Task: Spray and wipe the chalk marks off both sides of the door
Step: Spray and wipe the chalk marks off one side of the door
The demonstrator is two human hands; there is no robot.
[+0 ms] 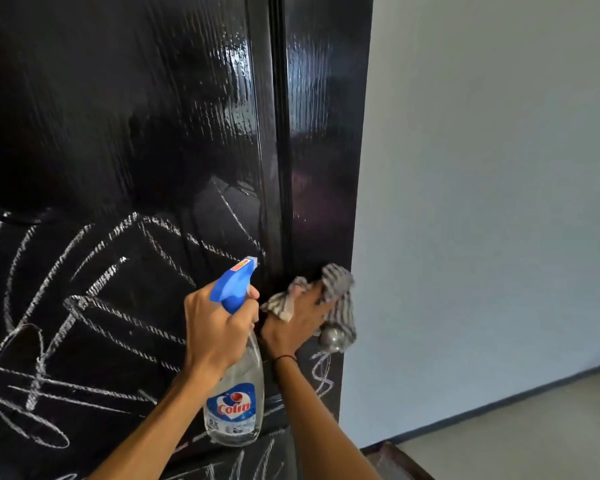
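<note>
Black glossy door (125, 140) fills left and centre of view; upper part wet and shiny w/ streaky reflections, lower part covered in white chalk marks (94, 306), more scribble below the knob near the door's edge. Striped grey/white cloth (336, 289) is pressed to the door just above the round metal knob (331, 339), bunched up, part of it hanging down beside the knob. Right hand (297, 322) lies on the cloth, fingers curled over it; thin dark band on that wrist. Left hand (219, 323) is wrapped round the neck of a clear spray bottle (234, 400) w/ blue trigger head and "Colin" label, nozzle aimed at the door, bottle roughly upright, close to the right hand. Pale wall (499, 202) at right, dark skirting along its foot, light floor (516, 431) below.
</note>
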